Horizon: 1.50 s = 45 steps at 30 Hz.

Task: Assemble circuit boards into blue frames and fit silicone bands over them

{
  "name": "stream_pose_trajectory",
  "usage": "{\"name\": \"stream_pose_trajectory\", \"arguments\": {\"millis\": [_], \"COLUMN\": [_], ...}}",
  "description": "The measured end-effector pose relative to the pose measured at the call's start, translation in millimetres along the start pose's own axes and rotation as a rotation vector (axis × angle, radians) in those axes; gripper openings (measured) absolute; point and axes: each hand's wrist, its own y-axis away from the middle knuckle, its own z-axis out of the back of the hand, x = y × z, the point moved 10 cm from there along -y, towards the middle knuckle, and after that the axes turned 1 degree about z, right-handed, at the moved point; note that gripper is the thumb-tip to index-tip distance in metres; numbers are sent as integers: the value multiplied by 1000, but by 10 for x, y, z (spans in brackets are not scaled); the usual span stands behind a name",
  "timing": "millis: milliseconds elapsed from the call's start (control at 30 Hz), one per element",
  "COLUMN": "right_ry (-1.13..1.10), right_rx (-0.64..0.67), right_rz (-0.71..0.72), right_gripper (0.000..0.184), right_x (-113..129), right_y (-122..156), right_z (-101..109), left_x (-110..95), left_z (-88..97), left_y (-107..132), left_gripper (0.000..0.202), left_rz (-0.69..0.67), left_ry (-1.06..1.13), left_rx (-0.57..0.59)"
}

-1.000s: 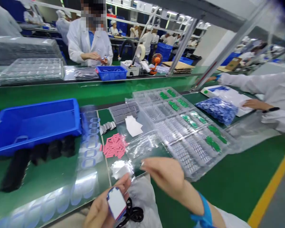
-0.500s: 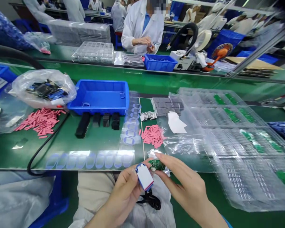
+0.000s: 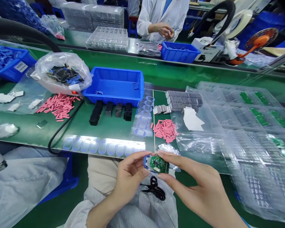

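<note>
Between thumb and fingers, my left hand point(image 3: 130, 174) grips a small blue plastic frame point(image 3: 146, 162) that has a white piece in it. A green circuit board point(image 3: 158, 164) is pinched at its edges by my right hand point(image 3: 194, 177). The board lies against the frame and overlaps it; whether it is seated inside I cannot tell. Both hands are just over the near table edge, above my lap. A coiled black cable point(image 3: 155, 190) hangs or lies below them. Close ahead lie a pile of pink strips point(image 3: 165, 129) and a clear plastic bag point(image 3: 169, 148).
Clear trays point(image 3: 251, 133) holding some green boards cover the right. A blue bin point(image 3: 114, 71), black blocks point(image 3: 96, 113), a bag of parts point(image 3: 65, 76) and more pink strips point(image 3: 59, 106) stand left. Clear oval pieces point(image 3: 95, 146) line the front edge. Across the bench sits a co-worker point(image 3: 162, 22).
My right hand has brought the green board over onto the blue frame, which my left hand has turned. The camera view has shifted left and down. The co-worker's hand at far left has gone from view.
</note>
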Motion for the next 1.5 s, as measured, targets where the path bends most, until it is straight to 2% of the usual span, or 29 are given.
{"name": "stream_pose_trajectory", "arguments": {"millis": [500, 700, 833, 867, 933, 1067, 1167, 1300, 1500], "right_ry": [164, 312, 281, 238, 113, -239, -470, -599, -553], "right_rx": [-64, -105, -33, -19, -33, -73, -7, 22, -63], "right_rz": [204, 274, 309, 301, 206, -155, -302, -362, -289], "right_gripper": [24, 21, 48, 53, 50, 17, 9, 16, 21], "right_x": [245, 316, 296, 283, 190, -183, -334, -379, -284], "right_y": [-17, 41, 122, 129, 106, 60, 80, 117, 112], "right_z": [38, 40, -62, -79, -65, -70, -188, -229, -133], "left_x": [-167, -132, -98, -108, -137, -247, -389, -505, -513], "left_z": [91, 168, 131, 135, 132, 46, -34, -155, -239], "left_y": [14, 2, 10, 17, 30, 56, 90, 146, 198], "left_gripper": [30, 30, 25, 21, 15, 16, 22, 34, 41], "left_rz": [-155, -39, 59, 63, 57, -16, -144, -286, -360], "left_ry": [-248, -227, -196, -200, -235, -458, -618, -741, -827], "left_rx": [-84, -142, -110, -122, -136, -90, -54, 39, 161]}}
